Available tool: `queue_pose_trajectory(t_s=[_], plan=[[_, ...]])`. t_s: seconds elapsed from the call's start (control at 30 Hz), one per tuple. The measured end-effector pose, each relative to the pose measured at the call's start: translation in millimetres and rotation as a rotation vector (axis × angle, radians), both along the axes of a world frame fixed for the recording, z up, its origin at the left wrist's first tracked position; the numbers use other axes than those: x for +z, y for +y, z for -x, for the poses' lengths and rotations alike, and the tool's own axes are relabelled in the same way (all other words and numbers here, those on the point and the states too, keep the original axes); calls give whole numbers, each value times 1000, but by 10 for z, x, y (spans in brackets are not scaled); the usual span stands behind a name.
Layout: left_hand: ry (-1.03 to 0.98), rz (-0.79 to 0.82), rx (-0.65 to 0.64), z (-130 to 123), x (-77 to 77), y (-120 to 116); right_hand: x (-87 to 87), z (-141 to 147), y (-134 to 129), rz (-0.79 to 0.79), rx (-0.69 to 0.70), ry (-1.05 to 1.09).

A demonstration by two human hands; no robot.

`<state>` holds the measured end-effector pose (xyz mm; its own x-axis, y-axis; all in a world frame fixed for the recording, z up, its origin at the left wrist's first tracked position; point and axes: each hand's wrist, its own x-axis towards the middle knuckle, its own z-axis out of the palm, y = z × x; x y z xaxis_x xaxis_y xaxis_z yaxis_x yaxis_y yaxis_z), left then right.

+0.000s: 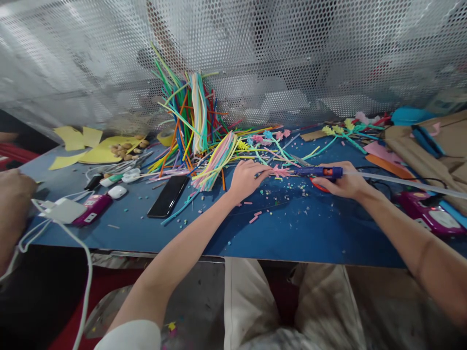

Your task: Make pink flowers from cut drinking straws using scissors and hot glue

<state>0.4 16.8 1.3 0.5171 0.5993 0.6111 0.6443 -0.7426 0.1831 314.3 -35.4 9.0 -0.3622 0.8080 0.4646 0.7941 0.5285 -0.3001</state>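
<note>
One glue gun point(316, 171), right hand point(348, 181); pink piece point(280, 171), left hand point(247, 177).

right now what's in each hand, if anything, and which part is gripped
The right hand holds the blue hot glue gun near its rear. The left hand appears to pinch the pink pipe-cleaner piece at its left end.

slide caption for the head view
Left hand holding a pink pipe-cleaner piece near the glue gun in the right hand, over a blue table.
</note>
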Motion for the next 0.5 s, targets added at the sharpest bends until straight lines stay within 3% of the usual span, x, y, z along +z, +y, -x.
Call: queue_pose_trajectory(t_s=[0.1,0.2,0.3,0.37,0.5], plan=[[-46,8,15,8,-14,19,27,-10,-9,3,68,-24],[-117,14,45,31,-15,52,26,-115,33,-30,25,6],[-163,5,63,69,-3,97,-18,-340,172,-104,-153,-3],[-184,-14,69,98,3,129,-74,-519,299,-134,-257,-140],[-202,-57,115,146,5,181,-201,-741,482,6,-443,-358]])
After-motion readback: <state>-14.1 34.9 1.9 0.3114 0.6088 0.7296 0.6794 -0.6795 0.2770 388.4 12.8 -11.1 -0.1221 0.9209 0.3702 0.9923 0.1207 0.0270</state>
